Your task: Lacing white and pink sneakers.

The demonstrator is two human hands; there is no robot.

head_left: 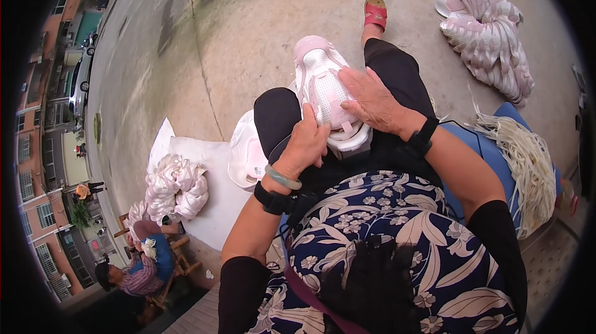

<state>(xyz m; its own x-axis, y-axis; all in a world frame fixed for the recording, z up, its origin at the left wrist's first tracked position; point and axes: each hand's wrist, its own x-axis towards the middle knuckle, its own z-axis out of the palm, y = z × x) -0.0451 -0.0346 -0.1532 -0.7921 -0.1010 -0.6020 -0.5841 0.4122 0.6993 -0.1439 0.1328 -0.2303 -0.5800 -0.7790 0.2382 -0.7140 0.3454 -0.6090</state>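
A pink and white shoe upper (324, 79) with mesh panels rests on my lap between my knees, its rounded toe pointing away from me. My left hand (305, 139) grips its left edge near the heel end, thumb on top and fingers curled below. Flat against its right side lies my right hand (377, 102), fingers stretched out and thumb reaching over the tongue. Beneath the heel end, near my belly, shows a white rounded piece (349, 141), partly covered. To my right, a bundle of cream-white laces (521, 169) drapes over a blue surface (477, 169).
Another pale upper (250, 153) lies left of my knee by a white sheet (214, 225). A ring of nested uppers (178, 186) sits on the sheet; a long stack (487, 39) lies far right on concrete. A seated person (143, 272) is at lower left.
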